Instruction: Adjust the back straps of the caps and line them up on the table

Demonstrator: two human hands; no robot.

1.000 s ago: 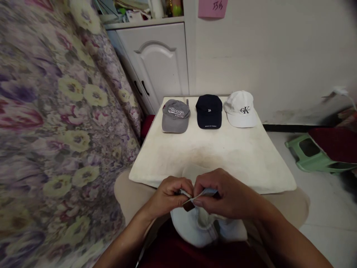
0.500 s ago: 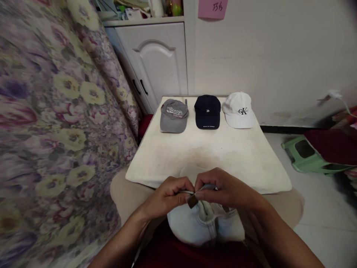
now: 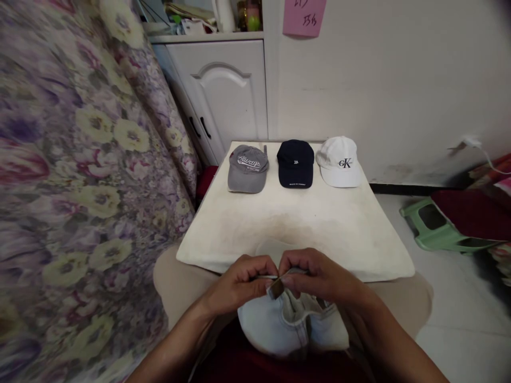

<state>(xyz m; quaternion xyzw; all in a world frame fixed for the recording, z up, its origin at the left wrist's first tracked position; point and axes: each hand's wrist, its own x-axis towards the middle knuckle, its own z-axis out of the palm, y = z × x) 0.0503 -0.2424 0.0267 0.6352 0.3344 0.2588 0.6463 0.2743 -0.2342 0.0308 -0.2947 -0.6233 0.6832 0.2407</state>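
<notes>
Here, beside the cream table's near edge [image 3: 383, 279], our left hand [image 3: 244, 283] and right hand [image 3: 321, 276] pinched the strap [image 3: 296, 271] of the pale cloth cap [image 3: 273, 325]. It had flattened.

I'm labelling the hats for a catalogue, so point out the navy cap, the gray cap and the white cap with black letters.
Navy cap [image 3: 296, 174]: head view, on its brim.
Gray cap [image 3: 246, 181]: head view, on its brim.
White cap [image 3: 340, 177]: head view, on its brim.

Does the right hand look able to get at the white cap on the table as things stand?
Probably not right away: the right hand is pinching the strap of a pale fabric cap, though nothing visible stands between it and the white cap.
</notes>
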